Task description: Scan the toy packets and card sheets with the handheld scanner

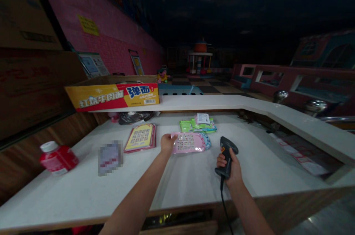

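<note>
Taking the pink printed packet [186,143] as my landmark, my left hand [167,143] is at its left end, pinching that edge with the thumb over the top face. The packet's long axis runs from left to right, away from my grip, so its printed grid of small pictures faces up and lies uncovered to the right of my thumb. Whether it rests flat on the white counter [266,170] or is lifted slightly, I cannot tell.

My right hand [234,168] is wrapped around the handle of the black handheld barcode scanner [227,146], to the right of the packet and a little nearer me, apart from its beaded end. The scanner stands tilted, head up, its cable [222,190] dropping towards me; which way its window points is unclear. My left hand is the nearer one, being on the packet itself.

Just beyond the packet lies a pile of green packets [188,125]; to its left, a stack of yellow-and-red packets [141,137].
</note>
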